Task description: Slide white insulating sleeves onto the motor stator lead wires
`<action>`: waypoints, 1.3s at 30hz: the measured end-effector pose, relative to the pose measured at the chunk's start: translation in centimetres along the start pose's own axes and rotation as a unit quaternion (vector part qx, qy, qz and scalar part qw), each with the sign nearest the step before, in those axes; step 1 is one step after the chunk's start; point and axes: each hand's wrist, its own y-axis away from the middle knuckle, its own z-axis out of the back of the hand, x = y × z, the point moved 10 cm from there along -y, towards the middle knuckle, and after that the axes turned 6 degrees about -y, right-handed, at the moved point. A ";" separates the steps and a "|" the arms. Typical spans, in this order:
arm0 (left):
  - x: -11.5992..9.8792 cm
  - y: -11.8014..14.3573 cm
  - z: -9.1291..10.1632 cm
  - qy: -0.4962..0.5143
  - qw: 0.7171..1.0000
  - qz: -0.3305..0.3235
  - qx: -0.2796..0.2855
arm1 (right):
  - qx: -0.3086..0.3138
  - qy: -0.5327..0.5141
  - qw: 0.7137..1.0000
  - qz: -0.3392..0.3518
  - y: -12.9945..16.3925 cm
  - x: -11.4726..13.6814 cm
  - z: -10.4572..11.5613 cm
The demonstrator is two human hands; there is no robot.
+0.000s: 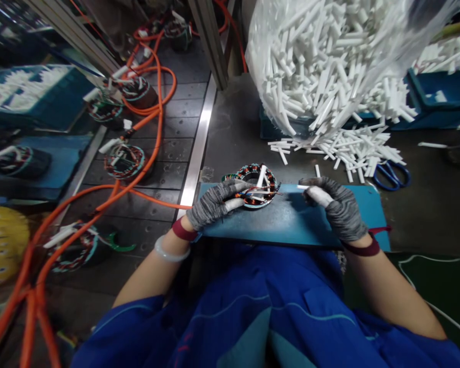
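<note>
A ring-shaped motor stator (271, 180) with a dark wound rim stands on a blue mat (276, 220) in front of me. My left hand (214, 202), in a grey striped glove, is at the stator's left side. Its thumb and fingers pinch a bundle of thin coloured wires (266, 191) that runs across the stator's top, bare ends pointing right. White sleeves (261, 176) lie over the ring's opening. To the right, apart from the stator, my gloved right hand (331, 204) is closed on a short white tube (302, 187), whose end sticks out leftward.
A clear bag (318, 66) of white tubes stands at the back, with a loose pile (356, 148) before it. Blue scissors (391, 175) lie at the right. On the left, several stators (124, 161) and orange cables (159, 117) rest along a slatted conveyor (176, 138).
</note>
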 end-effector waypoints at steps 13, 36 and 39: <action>0.2 -0.1 -0.2 0.012 0.999 0.032 0.009 | 0.065 -0.072 0.995 -0.032 -0.7 -2.4 -5.8; -0.2 -0.1 -0.2 0.007 1.000 0.008 -0.006 | 0.116 0.005 0.993 -0.008 -2.7 0.9 -5.3; 0.0 0.0 -0.1 0.003 1.000 0.009 -0.012 | 0.051 -0.010 0.998 0.036 -3.0 2.3 -4.0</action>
